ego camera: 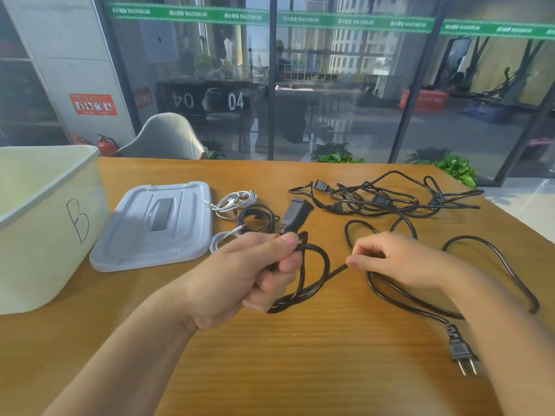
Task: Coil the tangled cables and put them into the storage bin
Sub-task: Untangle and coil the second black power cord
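Wooden table [300, 355]: lid [156, 225], tangled cables [390, 196].

Black power cable [315, 274], white thin cables [237, 201], cream bin [45, 223], pale grey lid [156, 226], wood-grain brown table [300, 355].

A gym's lobby: a wooden table [300, 340] faces glass walls [345, 85] with green "MAXIMUM" banners [192, 14].

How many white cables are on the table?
2. One white cable lies bundled just right of the grey lid; another white cable lies nearer, by the lid's right edge. Others may hide in the bin.
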`<state>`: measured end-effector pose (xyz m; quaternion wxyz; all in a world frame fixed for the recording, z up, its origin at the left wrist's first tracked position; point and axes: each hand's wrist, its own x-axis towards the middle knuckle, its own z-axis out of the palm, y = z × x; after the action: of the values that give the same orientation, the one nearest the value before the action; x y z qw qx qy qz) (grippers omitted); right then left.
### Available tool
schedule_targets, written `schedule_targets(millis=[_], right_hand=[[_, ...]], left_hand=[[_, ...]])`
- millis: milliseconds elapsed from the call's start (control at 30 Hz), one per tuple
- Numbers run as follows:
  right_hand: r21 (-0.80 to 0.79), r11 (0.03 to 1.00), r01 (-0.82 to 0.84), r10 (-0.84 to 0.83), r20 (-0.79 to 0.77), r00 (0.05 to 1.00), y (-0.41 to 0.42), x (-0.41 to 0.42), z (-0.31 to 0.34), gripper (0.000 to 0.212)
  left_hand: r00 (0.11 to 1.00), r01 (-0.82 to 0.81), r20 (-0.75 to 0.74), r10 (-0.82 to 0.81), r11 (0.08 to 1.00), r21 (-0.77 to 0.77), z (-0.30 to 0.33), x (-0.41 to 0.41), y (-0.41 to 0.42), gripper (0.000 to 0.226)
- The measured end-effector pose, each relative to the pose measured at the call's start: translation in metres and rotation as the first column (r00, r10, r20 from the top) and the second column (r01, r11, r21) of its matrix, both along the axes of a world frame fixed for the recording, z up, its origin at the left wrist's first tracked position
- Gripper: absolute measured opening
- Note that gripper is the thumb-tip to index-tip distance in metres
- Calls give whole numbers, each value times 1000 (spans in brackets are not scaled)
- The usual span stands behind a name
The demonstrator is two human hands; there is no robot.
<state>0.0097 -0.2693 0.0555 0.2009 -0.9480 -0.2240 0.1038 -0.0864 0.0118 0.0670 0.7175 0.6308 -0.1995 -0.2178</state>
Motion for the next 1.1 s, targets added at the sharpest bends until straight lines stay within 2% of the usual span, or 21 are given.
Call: schedule_targets(millis=[33, 100, 167, 200, 233, 267, 333, 400, 433, 467, 533, 633, 867, 967, 1100], right_hand=[[-59, 997, 43, -39, 61, 997, 1, -1, 1, 57], [-128, 977, 169, -118, 331, 936, 8, -6, 4, 62], [-38, 961, 273, -190, 624, 758, 23, -17, 10, 61], [49, 962, 270, -227, 691, 686, 31, -23, 11, 60], [142, 963, 230, -262, 701, 663, 36, -28, 10, 59], [234, 956, 176, -290, 668, 686, 40, -31, 8, 58], [382, 921, 79, -282, 512, 811, 45, -35, 3, 54], [533, 843, 77, -219, 208, 953, 48, -37, 2, 45], [618, 779, 109, -147, 11, 989, 49, -39, 4, 40], [670, 730, 136, -50, -146, 988, 50, -41, 5, 36], [674, 732, 97, 119, -268, 956, 49, -45, 8, 32], [596, 803, -32, 212, -236, 948, 51, -53, 10, 26], [551, 834, -45, 147, -142, 979, 67, -62, 4, 29], [492, 867, -73, 98, -24, 995, 71, -68, 0, 30], [419, 893, -163, 132, 102, 986, 75, -72, -1, 29]], left_hand=[[1000, -15, 12, 14, 997, 73, -2, 0, -3, 37], [997, -79, 46, 70, 967, 243, -6, 0, -10, 38], [987, -154, 106, 121, 906, 395, -11, 0, -16, 41], [982, -181, 126, 140, 882, 434, -13, 1, -19, 40], [978, -205, 132, 163, 870, 448, -15, 1, -20, 40], [973, -230, 126, 194, 866, 445, -17, 1, -22, 40], [956, -293, 119, 267, 857, 424, -19, 4, -24, 41], [927, -375, 142, 348, 836, 401, -23, 7, -25, 40], [909, -417, 157, 386, 822, 388, -25, 9, -26, 40], [891, -453, 171, 420, 809, 375, -27, 11, -26, 40], [863, -505, 201, 463, 792, 343, -30, 14, -25, 41], [849, -525, 254, 464, 799, 293, -34, 16, -23, 43], [849, -495, 332, 410, 838, 231, -40, 14, -33, 43], [861, -467, 349, 370, 846, 256, -40, 16, -33, 45], [825, -535, 334, 455, 819, 206, -39, 18, -31, 36]])
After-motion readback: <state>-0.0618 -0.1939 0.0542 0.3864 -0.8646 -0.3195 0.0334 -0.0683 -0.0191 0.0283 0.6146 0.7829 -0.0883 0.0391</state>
